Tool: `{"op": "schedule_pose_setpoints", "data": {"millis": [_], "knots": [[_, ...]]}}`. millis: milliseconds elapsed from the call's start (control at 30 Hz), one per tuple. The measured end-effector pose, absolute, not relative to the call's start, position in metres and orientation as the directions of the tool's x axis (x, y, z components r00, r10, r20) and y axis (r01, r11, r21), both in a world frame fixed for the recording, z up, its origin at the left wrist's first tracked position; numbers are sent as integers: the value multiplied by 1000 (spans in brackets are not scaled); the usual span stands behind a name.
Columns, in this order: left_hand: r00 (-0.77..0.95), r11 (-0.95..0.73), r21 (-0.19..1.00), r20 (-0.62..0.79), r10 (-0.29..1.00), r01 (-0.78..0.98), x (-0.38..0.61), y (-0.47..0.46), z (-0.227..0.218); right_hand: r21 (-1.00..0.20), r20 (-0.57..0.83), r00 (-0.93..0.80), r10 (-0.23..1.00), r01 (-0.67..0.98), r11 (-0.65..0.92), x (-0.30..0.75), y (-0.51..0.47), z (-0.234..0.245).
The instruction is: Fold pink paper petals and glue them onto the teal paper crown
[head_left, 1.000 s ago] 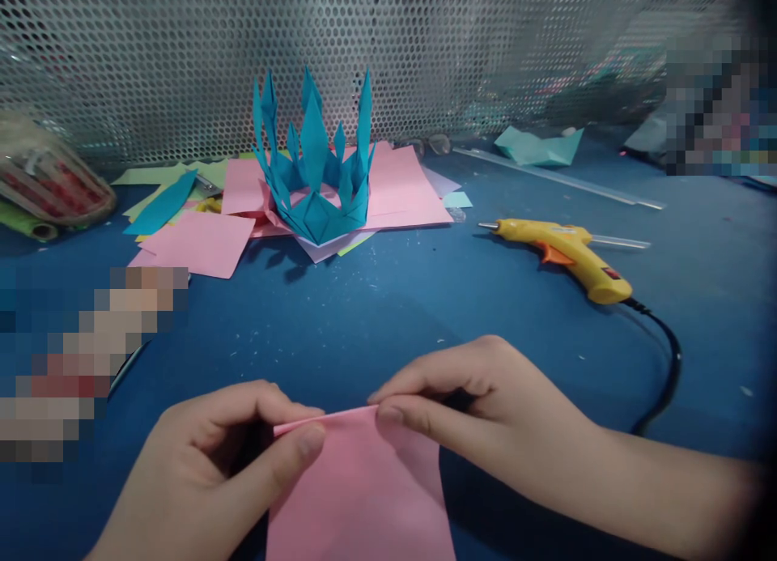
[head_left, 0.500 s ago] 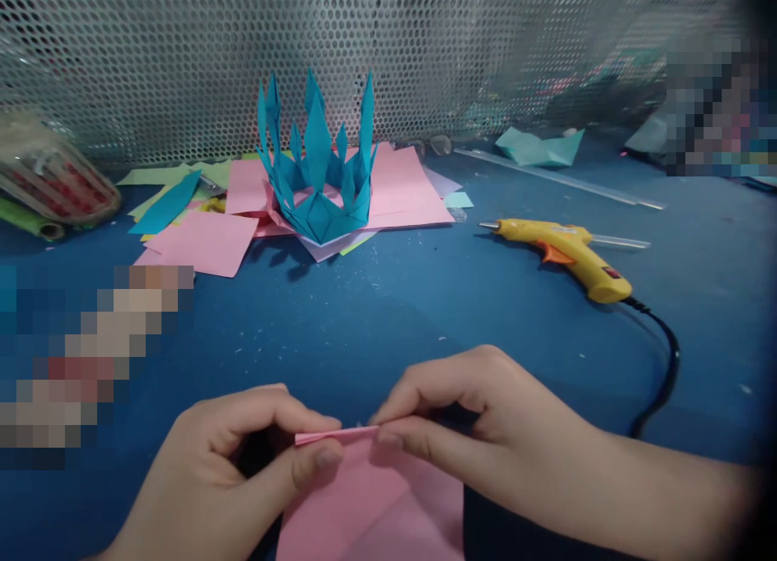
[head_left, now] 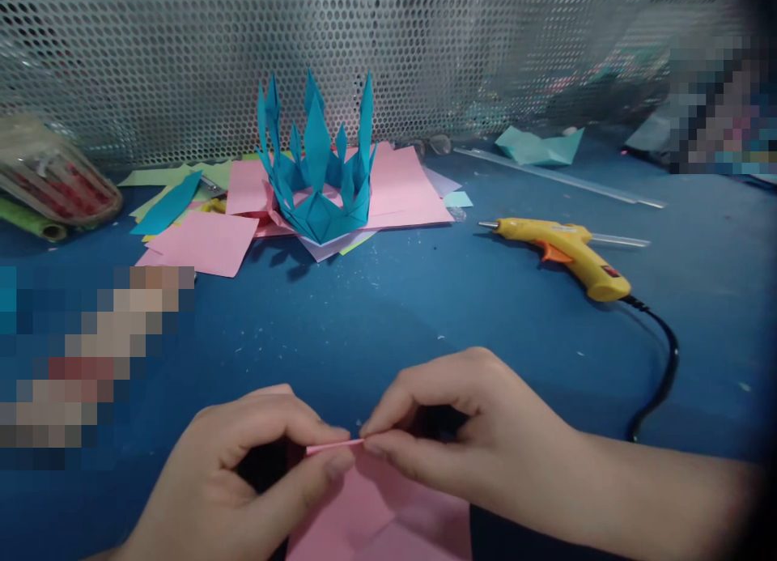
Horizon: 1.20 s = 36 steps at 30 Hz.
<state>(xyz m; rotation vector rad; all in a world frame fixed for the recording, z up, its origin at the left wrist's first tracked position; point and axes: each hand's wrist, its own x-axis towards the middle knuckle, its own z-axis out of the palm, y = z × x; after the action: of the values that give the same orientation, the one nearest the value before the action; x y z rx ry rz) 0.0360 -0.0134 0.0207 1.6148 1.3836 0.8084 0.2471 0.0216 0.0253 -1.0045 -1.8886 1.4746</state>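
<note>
A sheet of pink paper [head_left: 376,504] is pinched between both hands at its far edge, where a narrow fold runs across. My left hand [head_left: 243,456] grips the fold's left part between thumb and forefinger. My right hand [head_left: 467,431] pinches the same edge just to the right, its fingertips close to the left ones. The paper's near end runs out of the bottom of the view. Beyond the hands stands a blue folded-paper crown [head_left: 319,172] with tall points, resting on loose paper.
A yellow glue gun [head_left: 558,249] with a black cord [head_left: 672,359] lies at the right. Behind it are a clear glue stick [head_left: 564,176] and a teal folded paper [head_left: 540,146]. Pink sheets [head_left: 206,241], a blue paper strip [head_left: 167,205] and a plastic jar [head_left: 61,172] are at the left.
My right hand has slid slightly left along the folded edge, and my left hand has shifted a little right. The fingertips are now closer together.
</note>
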Motion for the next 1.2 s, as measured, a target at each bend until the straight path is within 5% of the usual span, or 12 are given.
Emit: {"op": "schedule_pose_setpoints", "data": {"millis": [233, 433, 700, 1200], "knots": [[133, -40, 909, -18, 991, 415, 32, -12, 19, -948, -79, -576, 814, 295, 117, 249, 23, 30], [-101, 139, 924, -110, 989, 357, 30, 0, 25, -928, -68, -462, 884, 355, 115, 259, 37, 30], [-73, 37, 875, -2, 997, 483, 32, 19, 33, -874, 77, -422, 904, 407, 265, 262, 50, 30], [30, -95, 842, 93, 995, 531, 57, 33, 37, -883, -15, -541, 841, 402, 243, 244, 66, 43]]}}
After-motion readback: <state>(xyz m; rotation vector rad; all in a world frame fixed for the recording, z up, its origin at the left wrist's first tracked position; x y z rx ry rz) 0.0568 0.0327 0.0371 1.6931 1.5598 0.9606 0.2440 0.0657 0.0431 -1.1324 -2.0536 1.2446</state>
